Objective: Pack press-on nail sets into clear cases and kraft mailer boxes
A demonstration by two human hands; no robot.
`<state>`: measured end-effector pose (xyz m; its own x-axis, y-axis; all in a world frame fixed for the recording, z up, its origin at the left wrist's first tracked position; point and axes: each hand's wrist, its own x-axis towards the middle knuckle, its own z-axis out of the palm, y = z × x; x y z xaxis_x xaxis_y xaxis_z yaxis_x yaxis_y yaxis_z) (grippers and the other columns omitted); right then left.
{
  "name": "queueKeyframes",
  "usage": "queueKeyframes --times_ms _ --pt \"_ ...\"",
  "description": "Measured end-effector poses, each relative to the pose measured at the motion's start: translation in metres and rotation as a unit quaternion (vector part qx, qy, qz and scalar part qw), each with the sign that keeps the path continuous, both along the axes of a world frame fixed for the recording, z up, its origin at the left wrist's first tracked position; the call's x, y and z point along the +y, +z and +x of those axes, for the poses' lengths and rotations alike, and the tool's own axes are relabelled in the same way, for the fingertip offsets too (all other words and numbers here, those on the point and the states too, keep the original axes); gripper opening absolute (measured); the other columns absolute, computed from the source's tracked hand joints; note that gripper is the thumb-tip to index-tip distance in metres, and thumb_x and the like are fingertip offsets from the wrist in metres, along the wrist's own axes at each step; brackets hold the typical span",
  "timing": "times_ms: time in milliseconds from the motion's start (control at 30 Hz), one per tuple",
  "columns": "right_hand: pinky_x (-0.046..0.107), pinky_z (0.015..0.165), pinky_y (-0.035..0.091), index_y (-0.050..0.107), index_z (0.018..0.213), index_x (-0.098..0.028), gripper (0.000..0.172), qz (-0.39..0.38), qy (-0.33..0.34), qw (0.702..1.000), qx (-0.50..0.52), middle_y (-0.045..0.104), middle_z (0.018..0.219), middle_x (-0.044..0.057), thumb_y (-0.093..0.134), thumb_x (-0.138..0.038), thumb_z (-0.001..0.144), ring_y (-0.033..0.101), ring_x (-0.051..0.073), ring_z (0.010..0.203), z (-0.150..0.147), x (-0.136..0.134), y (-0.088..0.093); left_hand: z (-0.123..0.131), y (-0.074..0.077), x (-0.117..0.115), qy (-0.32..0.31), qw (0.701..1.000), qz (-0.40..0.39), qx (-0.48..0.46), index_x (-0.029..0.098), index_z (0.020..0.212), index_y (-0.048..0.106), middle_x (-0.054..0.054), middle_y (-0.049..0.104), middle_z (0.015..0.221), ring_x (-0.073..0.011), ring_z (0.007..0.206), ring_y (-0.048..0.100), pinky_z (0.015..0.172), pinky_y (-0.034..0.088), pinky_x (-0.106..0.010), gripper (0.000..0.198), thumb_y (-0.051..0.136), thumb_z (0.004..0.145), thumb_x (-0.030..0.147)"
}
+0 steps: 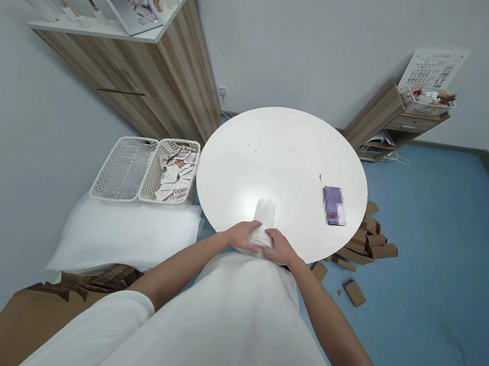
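Observation:
A white wrapped bundle (263, 220), long and narrow, lies at the near edge of the round white table (292, 147). It looks like a foam or paper sheet around something hidden. My left hand (244, 235) grips its left side, fingers curved in at the near end. From the right, my right hand (279, 246) closes on the same end, its thumb and fingers pressed to the wrap. The far end of the bundle rests on the tabletop. Whatever is inside the wrap cannot be seen.
Left of the table stand a white basket of clear plastic pieces (128, 168) and a basket of printed cards (178, 170). White sheets (134, 230) are stacked nearer me, beside brown cardboard (38, 313). A pixelated purple phone-like item (333, 206) lies right. Small cardboard boxes (367, 237) litter the floor.

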<state>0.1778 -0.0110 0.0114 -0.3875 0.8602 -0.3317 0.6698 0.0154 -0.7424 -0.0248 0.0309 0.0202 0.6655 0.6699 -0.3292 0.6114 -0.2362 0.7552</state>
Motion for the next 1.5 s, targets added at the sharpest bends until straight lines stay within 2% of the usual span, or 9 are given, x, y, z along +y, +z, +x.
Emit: queueKeyframes --times_ms 67,233,433,567,667,833,1000,1233,1500 --pt "0.034 0.086 0.039 0.049 0.114 -0.018 0.049 -0.026 -0.021 0.999 0.012 0.052 0.114 0.009 0.056 -0.025 0.066 0.05 0.022 0.1 0.001 0.002 0.005 -0.004 -0.005 -0.003 0.01 1.0 0.027 -0.008 0.02 0.122 0.042 -0.01 0.046 0.127 -0.0288 0.116 0.043 0.097 0.033 -0.038 0.081 0.071 0.053 0.05" --pt "0.029 0.07 0.042 0.056 0.082 -0.017 0.022 -0.078 -0.1 0.99 0.055 0.054 0.094 0.005 0.048 -0.036 0.073 0.051 0.017 0.079 0.0 0.02 0.004 0.004 -0.018 -0.001 0.096 0.994 0.058 -0.015 0.019 0.089 0.056 -0.006 0.059 0.095 -0.0215 0.091 0.055 0.081 0.042 -0.034 0.022 0.051 0.075 0.036" --pt "0.026 0.059 0.04 0.052 0.071 -0.017 0.029 -0.11 -0.19 0.972 0.082 0.052 0.074 0.001 0.047 -0.045 0.074 0.046 0.013 0.063 -0.002 0.035 -0.01 0.016 -0.025 0.007 0.242 0.97 -0.026 -0.016 0.021 0.093 0.047 0.0 0.057 0.077 -0.0163 0.072 0.056 0.065 0.044 -0.029 0.022 0.05 0.077 0.035" --pt "0.028 0.065 0.042 0.051 0.092 -0.018 0.028 -0.093 -0.223 0.968 0.068 0.052 0.079 0.001 0.043 -0.038 0.075 0.05 0.014 0.067 -0.006 0.036 -0.016 0.019 -0.034 0.008 0.307 0.951 -0.022 -0.033 0.02 0.101 0.042 -0.001 0.056 0.085 -0.0131 0.068 0.056 0.068 0.045 -0.029 0.026 0.05 0.078 0.027" --pt "0.03 0.073 0.043 0.039 0.117 -0.018 0.043 -0.076 -0.258 0.962 0.057 0.053 0.089 0.003 0.041 -0.033 0.076 0.052 0.015 0.073 -0.009 0.031 -0.02 0.019 -0.039 0.007 0.337 0.941 -0.005 -0.033 0.018 0.103 0.041 -0.004 0.055 0.092 -0.0116 0.067 0.056 0.07 0.046 -0.029 0.027 0.05 0.078 0.024" --pt "0.035 0.082 0.043 0.029 0.128 -0.018 0.053 0.039 -0.278 0.96 0.018 0.043 0.116 0.011 0.04 -0.028 0.077 0.052 0.017 0.082 -0.009 0.008 -0.019 0.015 -0.037 -0.004 0.298 0.949 0.097 -0.041 0.018 0.104 0.044 -0.007 0.051 0.103 -0.0163 0.087 0.056 0.077 0.047 -0.033 0.026 0.048 0.08 0.027" --pt "0.041 0.094 0.036 0.035 0.127 -0.021 0.049 0.102 -0.179 0.978 -0.043 0.035 0.126 0.011 0.042 -0.028 0.078 0.036 0.024 0.116 -0.013 -0.013 -0.014 0.017 -0.034 -0.021 0.192 0.96 0.206 -0.007 0.021 0.113 0.046 -0.01 0.044 0.12 -0.0236 0.112 0.043 0.09 0.041 -0.041 0.034 0.049 0.079 0.026" --pt "0.041 0.097 0.032 0.025 0.134 -0.019 0.063 0.026 -0.088 0.989 -0.116 0.022 0.137 0.013 0.047 -0.027 0.076 0.026 0.029 0.125 -0.013 -0.009 -0.013 0.03 -0.029 -0.027 0.192 0.965 0.171 0.058 0.023 0.121 0.044 -0.01 0.037 0.132 -0.0267 0.121 0.034 0.093 0.038 -0.044 0.042 0.049 0.079 0.025" --pt "0.043 0.101 0.027 0.026 0.134 -0.021 0.066 -0.052 -0.06 0.996 -0.039 0.022 0.139 0.011 0.051 -0.032 0.074 0.02 0.028 0.129 0.004 0.005 -0.01 0.026 -0.017 -0.032 0.227 0.97 0.072 0.05 0.024 0.13 0.035 -0.011 0.03 0.137 -0.0273 0.126 0.029 0.099 0.031 -0.046 0.056 0.053 0.077 0.033"
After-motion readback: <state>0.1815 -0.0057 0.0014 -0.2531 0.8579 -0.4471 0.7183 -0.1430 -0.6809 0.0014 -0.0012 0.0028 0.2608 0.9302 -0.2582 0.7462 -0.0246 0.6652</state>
